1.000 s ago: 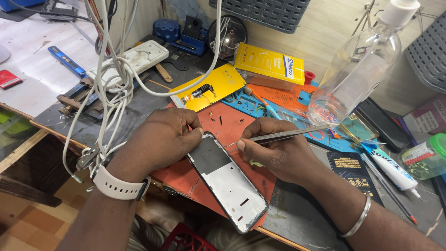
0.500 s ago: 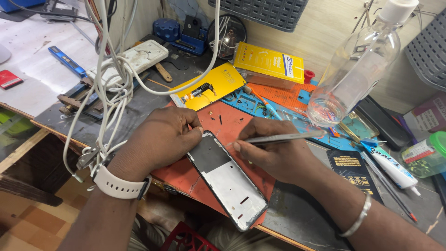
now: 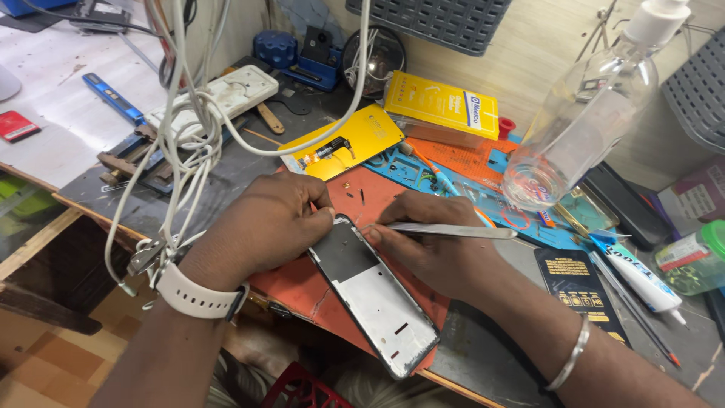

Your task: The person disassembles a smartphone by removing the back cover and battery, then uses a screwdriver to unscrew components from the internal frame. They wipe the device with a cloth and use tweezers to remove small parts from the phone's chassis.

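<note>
Phone frame [image 3: 375, 301] with the back removed, lying slanted on an orange work mat [image 3: 302, 287] near the front edge of the desk [image 3: 219, 177], upper end between both hands, lower end pointing toward the person. Left hand [image 3: 260, 227] laid over the upper left corner of the frame, fingers [image 3: 321, 217] curled and pressed down on its edge, a white watch strap [image 3: 198, 296] around the wrist. Right hand [image 3: 438, 253] resting just beside the upper right edge, fingers pinched together around metal tweezers [image 3: 445, 230]; tweezer tip touching the top rim of the frame, the long end pointing away to the right. Thin silver bangle [image 3: 572, 355] on the right wrist. Behind the hands, a yellow card [image 3: 343, 143] with a small part on it, a yellow flat box [image 3: 440, 106], a blue mat [image 3: 483, 189] with small tools. Clear plastic bottle [image 3: 581, 121] tilted at the right, above the blue mat. White tube [image 3: 638, 276] and a black packet [image 3: 578, 291] on the right side. Bundle of white cables [image 3: 189, 143] hanging down at the left, near the left wrist.
</note>
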